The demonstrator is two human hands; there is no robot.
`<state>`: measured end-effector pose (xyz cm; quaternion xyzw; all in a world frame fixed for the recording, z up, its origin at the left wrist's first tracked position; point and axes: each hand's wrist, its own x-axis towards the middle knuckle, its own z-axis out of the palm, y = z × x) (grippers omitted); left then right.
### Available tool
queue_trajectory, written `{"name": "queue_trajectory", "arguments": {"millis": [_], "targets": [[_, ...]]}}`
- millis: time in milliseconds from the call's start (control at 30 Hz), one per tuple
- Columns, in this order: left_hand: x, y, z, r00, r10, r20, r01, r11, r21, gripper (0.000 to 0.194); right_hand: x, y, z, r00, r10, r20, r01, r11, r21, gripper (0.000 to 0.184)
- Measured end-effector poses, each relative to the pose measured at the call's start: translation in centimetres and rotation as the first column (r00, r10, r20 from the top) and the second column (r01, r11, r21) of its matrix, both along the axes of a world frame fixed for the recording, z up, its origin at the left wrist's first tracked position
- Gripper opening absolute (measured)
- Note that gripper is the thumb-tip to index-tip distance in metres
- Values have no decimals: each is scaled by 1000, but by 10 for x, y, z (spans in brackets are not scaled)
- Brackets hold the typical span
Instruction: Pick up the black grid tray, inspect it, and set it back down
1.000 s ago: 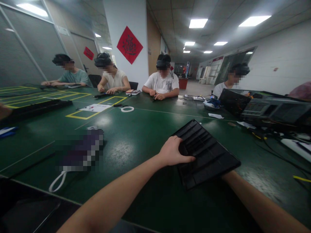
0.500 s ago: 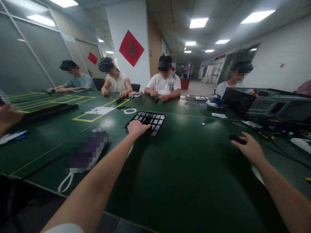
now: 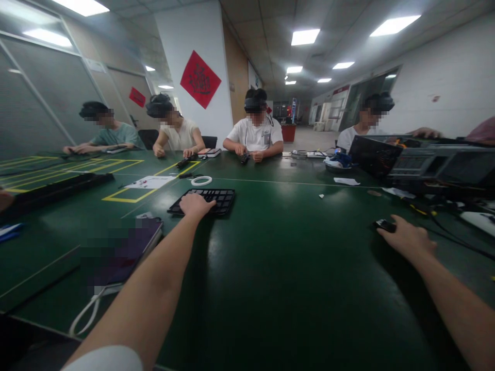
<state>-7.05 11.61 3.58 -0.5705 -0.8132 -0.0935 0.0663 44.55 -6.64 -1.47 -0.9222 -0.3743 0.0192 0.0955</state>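
Note:
My left hand (image 3: 196,205) is closed over the middle of a flat black gridded panel (image 3: 225,200), with the thumb reaching right across it. The panel lies low at the green table, and part of it is hidden under the hand. Far to the right, my right hand (image 3: 410,238) pinches a small dark block-like object (image 3: 385,225) just above the tabletop. Its exact kind is too small to make out. Beside my left forearm is a purple pouch-like item (image 3: 129,252) with a white loop, partly blurred out.
A white ring (image 3: 201,181) lies beyond the panel. Paper (image 3: 150,182) sits within yellow tape at the left. An opened computer case (image 3: 436,167) and cables stand at the right. Several people with headsets sit around the green table (image 3: 286,288).
My left hand has moved left with the panel, which has gone from tilted to nearly flat. My right hand still holds the small dark object, now turned and lower. The view has shifted slightly.

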Motion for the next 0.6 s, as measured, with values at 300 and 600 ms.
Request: {"name": "queue_trajectory", "arguments": {"millis": [300, 600], "targets": [[71, -61, -27, 857, -508, -86, 515, 850, 110, 35, -25, -8, 14, 989, 69, 133, -79, 994, 71, 60], [75, -72, -38, 793, -607, -60, 606, 795, -30, 32, -24, -14, 11, 998, 24, 55, -23, 1000, -13, 62]]}}
